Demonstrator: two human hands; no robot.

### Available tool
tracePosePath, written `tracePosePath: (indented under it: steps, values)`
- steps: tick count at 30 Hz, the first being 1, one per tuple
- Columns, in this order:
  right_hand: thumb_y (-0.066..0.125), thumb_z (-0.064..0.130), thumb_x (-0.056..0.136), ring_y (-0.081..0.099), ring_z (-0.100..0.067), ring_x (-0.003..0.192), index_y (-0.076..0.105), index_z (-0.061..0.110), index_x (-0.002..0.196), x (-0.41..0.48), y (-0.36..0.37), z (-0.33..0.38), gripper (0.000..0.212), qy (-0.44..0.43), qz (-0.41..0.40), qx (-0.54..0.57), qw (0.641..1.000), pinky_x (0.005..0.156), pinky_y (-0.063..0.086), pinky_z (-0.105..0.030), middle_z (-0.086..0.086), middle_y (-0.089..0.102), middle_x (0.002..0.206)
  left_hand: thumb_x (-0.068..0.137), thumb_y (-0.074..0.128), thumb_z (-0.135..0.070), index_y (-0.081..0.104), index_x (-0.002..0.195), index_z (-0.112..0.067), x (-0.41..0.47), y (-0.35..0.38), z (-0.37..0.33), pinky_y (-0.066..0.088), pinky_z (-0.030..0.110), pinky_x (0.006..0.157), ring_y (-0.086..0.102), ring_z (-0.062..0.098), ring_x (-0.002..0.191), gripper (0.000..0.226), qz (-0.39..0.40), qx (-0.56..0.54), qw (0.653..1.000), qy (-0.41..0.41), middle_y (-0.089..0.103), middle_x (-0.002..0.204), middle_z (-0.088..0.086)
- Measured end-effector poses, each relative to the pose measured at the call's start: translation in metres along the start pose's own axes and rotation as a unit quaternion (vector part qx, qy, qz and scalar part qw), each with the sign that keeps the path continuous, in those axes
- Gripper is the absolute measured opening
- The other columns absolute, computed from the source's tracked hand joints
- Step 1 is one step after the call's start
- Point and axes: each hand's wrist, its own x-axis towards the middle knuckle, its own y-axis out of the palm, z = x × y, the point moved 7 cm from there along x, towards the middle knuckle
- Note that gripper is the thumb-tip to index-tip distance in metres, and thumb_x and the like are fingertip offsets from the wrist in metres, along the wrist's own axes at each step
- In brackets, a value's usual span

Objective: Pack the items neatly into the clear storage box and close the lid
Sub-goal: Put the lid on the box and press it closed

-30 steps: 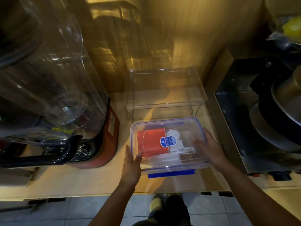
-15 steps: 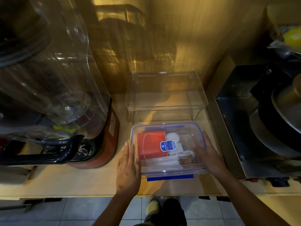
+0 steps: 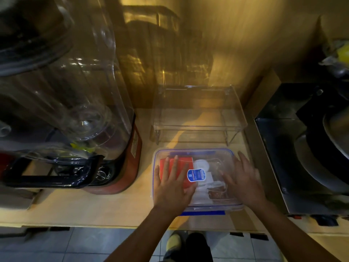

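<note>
Presses left hand (image 3: 171, 190) and right hand (image 3: 243, 184) flat, gripping nothing, on clear storage box lid (image 3: 207, 155); pale counter (image 3: 113, 207), blender (image 3: 66, 110) at nine o'clock, tiled floor (image 3: 85, 244) at six

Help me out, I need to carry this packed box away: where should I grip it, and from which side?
Grip the clear storage box under its rim at both short ends, from left and right. It lies flat, long sides front and back; the near blue latch looks unclipped.
</note>
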Motion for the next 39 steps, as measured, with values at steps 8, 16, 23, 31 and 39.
tracePosePath:
  steps: [8, 16, 23, 31, 39]
  values:
    - [0.045, 0.054, 0.088, 0.018, -0.013, 0.142, 0.021, 0.022, 0.145, 0.015, 0.010, 0.013, 0.069, -0.033, 0.064, -0.049, 0.996, 0.111, 0.017, -0.040, 0.005, 0.017, 0.156, 0.083, 0.011, -0.074, 0.010, 0.144, -0.043, 0.011, 0.012, 0.009, -0.024, 0.053, 0.107, -0.010, 0.027, 0.145, 0.068, 0.011, 0.006, 1.000, -0.002, 0.002, 0.160, 0.000]
    - [0.053, 0.048, 0.087, 0.061, -0.030, 0.096, 0.060, 0.010, 0.106, 0.091, 0.002, 0.022, 0.044, 0.049, 0.160, 0.090, 0.982, 0.081, 0.048, -0.038, -0.013, 0.065, 0.104, 0.077, 0.002, -0.080, -0.019, 0.137, -0.050, 0.014, 0.018, 0.012, -0.034, 0.051, 0.102, -0.025, 0.026, 0.142, 0.070, 0.028, -0.016, 0.999, -0.005, -0.017, 0.156, -0.003]
    - [0.058, 0.048, 0.084, 0.065, -0.026, 0.072, 0.070, 0.000, 0.089, 0.116, 0.028, 0.037, 0.050, 0.066, 0.320, 0.156, 0.932, 0.059, 0.049, -0.027, -0.019, 0.070, 0.085, 0.078, 0.001, -0.080, -0.010, 0.141, -0.048, 0.014, 0.015, 0.011, -0.029, 0.055, 0.106, -0.024, 0.025, 0.142, 0.071, 0.031, -0.012, 0.999, -0.002, -0.014, 0.158, -0.003]
    - [0.071, 0.032, 0.077, 0.065, -0.018, 0.088, 0.063, 0.018, 0.105, 0.106, 0.024, 0.039, 0.032, 0.036, 0.236, 0.242, 0.940, 0.080, 0.055, -0.038, -0.006, 0.066, 0.104, 0.076, 0.000, -0.080, -0.010, 0.141, -0.047, 0.017, 0.014, 0.012, -0.026, 0.057, 0.108, -0.023, 0.026, 0.143, 0.073, 0.047, -0.014, 0.999, 0.002, -0.013, 0.159, -0.001]
    - [0.060, 0.043, 0.084, 0.055, -0.023, 0.105, 0.060, 0.017, 0.116, 0.100, 0.019, 0.055, 0.041, -0.042, 0.142, 0.097, 0.984, 0.098, 0.038, -0.041, -0.004, 0.062, 0.115, 0.082, 0.004, -0.075, 0.011, 0.144, -0.038, 0.021, 0.009, 0.010, -0.023, 0.055, 0.110, -0.012, 0.025, 0.145, 0.072, 0.042, -0.021, 0.999, 0.023, 0.002, 0.159, 0.001]
